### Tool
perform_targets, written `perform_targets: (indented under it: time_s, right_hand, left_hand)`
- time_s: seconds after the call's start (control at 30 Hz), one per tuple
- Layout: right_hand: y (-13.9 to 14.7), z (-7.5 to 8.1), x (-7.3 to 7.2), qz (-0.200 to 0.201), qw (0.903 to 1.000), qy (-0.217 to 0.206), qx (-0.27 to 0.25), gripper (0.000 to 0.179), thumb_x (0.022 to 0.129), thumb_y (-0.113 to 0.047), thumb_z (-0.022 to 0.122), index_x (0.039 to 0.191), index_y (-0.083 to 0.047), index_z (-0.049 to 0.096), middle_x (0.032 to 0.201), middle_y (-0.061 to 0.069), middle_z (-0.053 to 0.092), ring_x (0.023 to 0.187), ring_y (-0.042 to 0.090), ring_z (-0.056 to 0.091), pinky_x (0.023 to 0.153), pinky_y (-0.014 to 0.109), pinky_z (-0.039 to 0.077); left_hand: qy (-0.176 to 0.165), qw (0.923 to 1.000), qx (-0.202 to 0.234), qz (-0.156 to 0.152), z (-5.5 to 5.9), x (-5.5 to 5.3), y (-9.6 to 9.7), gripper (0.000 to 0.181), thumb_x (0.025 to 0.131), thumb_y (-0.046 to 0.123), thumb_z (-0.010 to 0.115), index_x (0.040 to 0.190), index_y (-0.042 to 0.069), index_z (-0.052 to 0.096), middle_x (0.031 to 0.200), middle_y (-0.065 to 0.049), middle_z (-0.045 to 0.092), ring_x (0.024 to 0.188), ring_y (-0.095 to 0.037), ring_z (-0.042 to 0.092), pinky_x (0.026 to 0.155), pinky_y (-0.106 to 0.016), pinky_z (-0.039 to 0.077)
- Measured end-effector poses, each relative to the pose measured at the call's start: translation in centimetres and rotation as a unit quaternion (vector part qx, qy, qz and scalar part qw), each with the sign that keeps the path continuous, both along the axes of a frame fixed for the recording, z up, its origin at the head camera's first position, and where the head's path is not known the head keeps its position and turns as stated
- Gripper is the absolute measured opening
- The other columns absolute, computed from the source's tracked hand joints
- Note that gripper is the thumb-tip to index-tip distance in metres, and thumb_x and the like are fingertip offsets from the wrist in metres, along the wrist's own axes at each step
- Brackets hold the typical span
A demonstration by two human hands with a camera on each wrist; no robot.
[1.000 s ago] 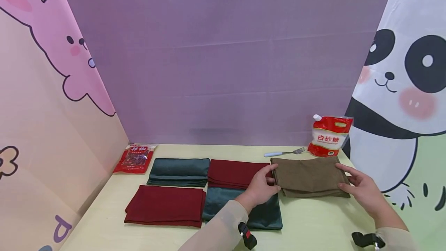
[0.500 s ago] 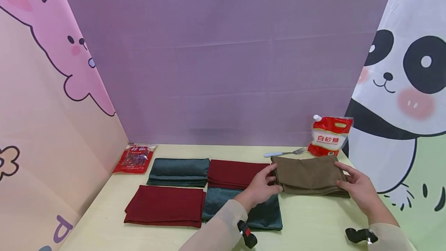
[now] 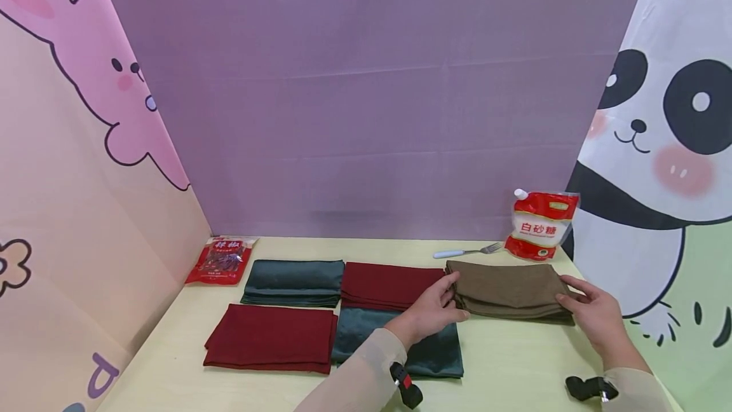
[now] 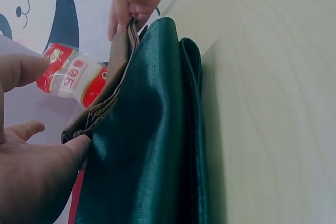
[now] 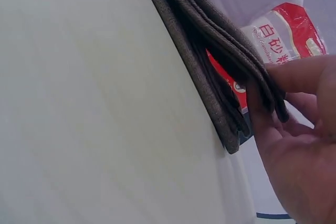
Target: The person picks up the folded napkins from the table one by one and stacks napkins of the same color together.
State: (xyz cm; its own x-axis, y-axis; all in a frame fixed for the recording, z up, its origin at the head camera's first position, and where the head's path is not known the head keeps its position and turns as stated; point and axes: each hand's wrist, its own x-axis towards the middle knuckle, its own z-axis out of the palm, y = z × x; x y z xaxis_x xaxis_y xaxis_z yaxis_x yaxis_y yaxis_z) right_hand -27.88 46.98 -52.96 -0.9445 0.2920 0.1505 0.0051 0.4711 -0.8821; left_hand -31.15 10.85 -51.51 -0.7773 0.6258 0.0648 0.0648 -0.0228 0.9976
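Observation:
A folded brown cloth [image 3: 509, 288] lies at the right of the table. My right hand [image 3: 600, 320] pinches the upper layers at its right end, with the thumb [image 5: 262, 111] under them and a finger on top. In the right wrist view these layers stand apart from the lower one. At the other end, my left hand [image 3: 429, 313] has its thumb [image 4: 79, 148] against the edge, while its index finger [image 4: 26, 69] is straight and off the cloth. Below the left hand lies a folded dark teal cloth [image 3: 446, 355], partly covered by hand and sleeve.
Left of the brown cloth lie a folded red cloth [image 3: 389, 285], another teal cloth [image 3: 294, 281] and a nearer red cloth [image 3: 271, 339]. Behind stand a fork [image 3: 463, 252] and a red-and-white sugar pouch [image 3: 540, 226]. A red packet [image 3: 222, 260] lies at the back left.
The brown cloth's back edge has sunk lower and its top lies flatter. My right hand has shifted slightly left since one second ago; the left hand has barely moved.

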Motion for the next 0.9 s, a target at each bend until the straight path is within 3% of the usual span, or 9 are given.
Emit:
perform_targets:
  time_s: [0.07,0.17,0.33,0.53,0.77,0.9]
  right_hand:
    - [0.0,0.1,0.1,-0.023,0.9994,-0.021,0.018,0.06,0.1,-0.019,0.073,0.149,0.007,0.05,0.142,0.03,0.055,0.085,-0.018,0.052,0.07,0.014,0.053]
    - [0.1,0.3,0.1,-0.036,0.9973,-0.041,0.05,0.06,0.1,-0.023,0.074,0.147,0.006,0.053,0.144,0.035,0.053,0.083,-0.015,0.051,0.068,0.016,0.053]
    - [0.3,0.8,0.3,-0.046,0.9941,-0.06,0.077,0.06,0.097,-0.025,0.076,0.144,0.007,0.056,0.139,0.036,0.057,0.086,-0.003,0.056,0.065,0.021,0.054]
    - [0.8,0.6,0.4,-0.069,0.9912,-0.067,0.09,0.058,0.095,-0.027,0.079,0.138,0.007,0.062,0.131,0.032,0.065,0.083,-0.007,0.054,0.064,0.019,0.051]
    - [1.2,0.3,0.2,-0.07,0.9887,-0.087,0.1,0.059,0.094,-0.03,0.079,0.135,0.008,0.063,0.132,0.032,0.064,0.105,0.032,0.064,0.065,0.024,0.05]
    - [1.1,0.3,0.1,-0.062,0.9879,-0.088,0.111,0.06,0.094,-0.03,0.078,0.135,0.01,0.062,0.131,0.034,0.063,0.111,0.044,0.063,0.069,0.029,0.049]
  left_hand:
    - [0.001,1.0,-0.003,-0.001,0.1,0.0,0.0,0.084,0.097,0.004,0.072,0.166,0.017,0.027,0.171,0.0,0.024,0.157,-0.03,0.023,0.121,-0.042,0.033]
    - [0.002,1.0,-0.007,-0.003,0.1,0.1,0.0,0.083,0.097,0.005,0.072,0.166,0.017,0.027,0.171,0.001,0.024,0.158,-0.029,0.021,0.122,-0.043,0.03]
    - [0.007,0.9999,-0.011,-0.007,0.0,0.0,0.0,0.084,0.097,0.006,0.072,0.167,0.016,0.026,0.171,0.001,0.023,0.159,-0.029,0.019,0.124,-0.043,0.028]
    - [0.005,0.9997,-0.02,-0.013,-0.1,-0.2,0.1,0.085,0.098,0.009,0.072,0.168,0.019,0.025,0.172,0.001,0.021,0.159,-0.028,0.02,0.123,-0.042,0.028]
    - [0.007,0.9997,-0.018,-0.013,-0.1,-0.2,0.0,0.084,0.099,0.008,0.072,0.167,0.019,0.025,0.171,0.001,0.023,0.158,-0.03,0.021,0.123,-0.043,0.029]
    - [0.013,0.9997,-0.018,-0.013,-0.1,-0.2,-0.1,0.083,0.099,0.008,0.071,0.167,0.017,0.025,0.171,0.002,0.024,0.158,-0.03,0.022,0.123,-0.042,0.029]
